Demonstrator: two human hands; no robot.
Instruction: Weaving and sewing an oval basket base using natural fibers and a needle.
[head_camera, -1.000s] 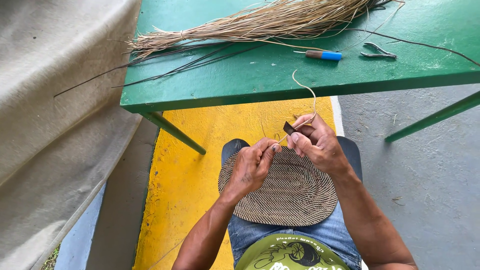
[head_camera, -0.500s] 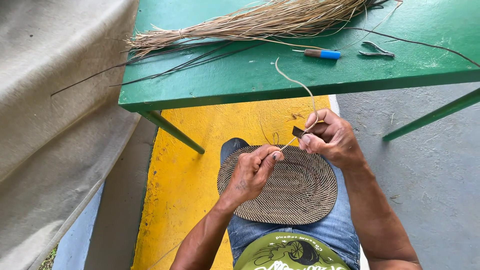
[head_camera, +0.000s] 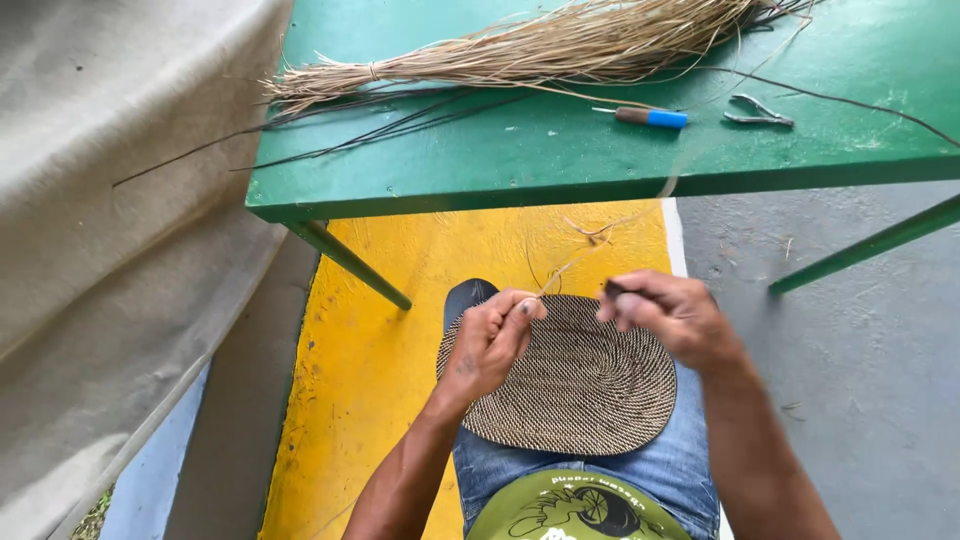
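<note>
the oval woven mat (head_camera: 575, 385) lies on the person's lap. the left hand (head_camera: 490, 340) pinches its far rim with fingers closed, holding a pale fibre strand (head_camera: 580, 255). the right hand (head_camera: 670, 315) is curled shut around what seems a small dark tool (head_camera: 612, 290), just above the mat.

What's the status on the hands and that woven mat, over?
Left hand pinches a thin fibre strand at the oval woven mat rim. Right hand grips a small dark tool. Mat rests on lap; nothing obstructing.

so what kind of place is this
Probably a home or small basket-weaving workspace: a green table holds a bundle of dried fibre and small pliers, and a woven oval mat lies on the person's lap.
</note>
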